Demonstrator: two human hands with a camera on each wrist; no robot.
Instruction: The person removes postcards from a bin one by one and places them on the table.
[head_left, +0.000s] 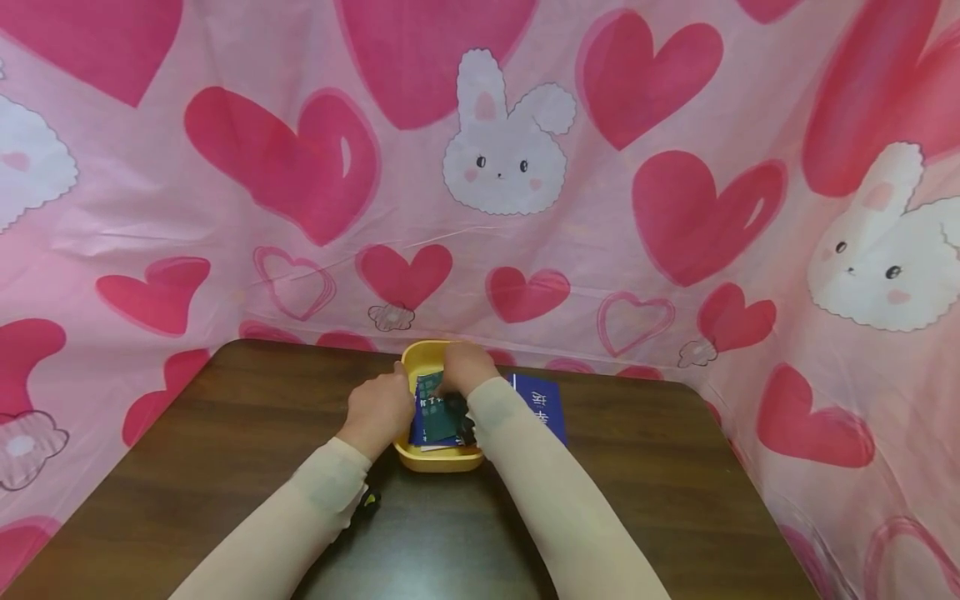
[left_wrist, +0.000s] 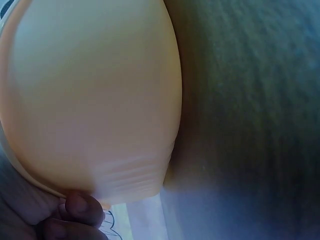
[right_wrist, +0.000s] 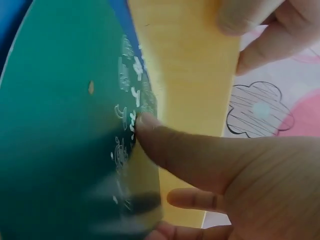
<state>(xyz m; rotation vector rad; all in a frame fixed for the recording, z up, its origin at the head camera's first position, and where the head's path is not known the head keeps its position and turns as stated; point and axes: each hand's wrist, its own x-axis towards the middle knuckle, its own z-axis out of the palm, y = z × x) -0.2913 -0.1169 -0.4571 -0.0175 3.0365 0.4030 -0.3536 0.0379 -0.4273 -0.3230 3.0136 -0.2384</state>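
Observation:
A yellow plastic bin (head_left: 442, 464) stands near the table's far edge. My left hand (head_left: 378, 410) grips its left rim; in the left wrist view, curled fingers (left_wrist: 77, 215) show at the rim beside the bin's smooth outer wall (left_wrist: 95, 100). My right hand (head_left: 467, 367) reaches into the bin and pinches a thin green booklet (right_wrist: 65, 125) with pale lettering, thumb on its face and fingers behind the edge. The booklet bends slightly. Under it in the bin lies a blue booklet (head_left: 416, 427), mostly covered.
Another blue booklet (head_left: 542, 404) with white characters lies on the table to the right of the bin, partly behind my right sleeve (head_left: 551, 492). The brown wooden table (head_left: 247, 433) meets a pink cloth (head_left: 420, 225) printed with hearts and rabbits at the back and sides.

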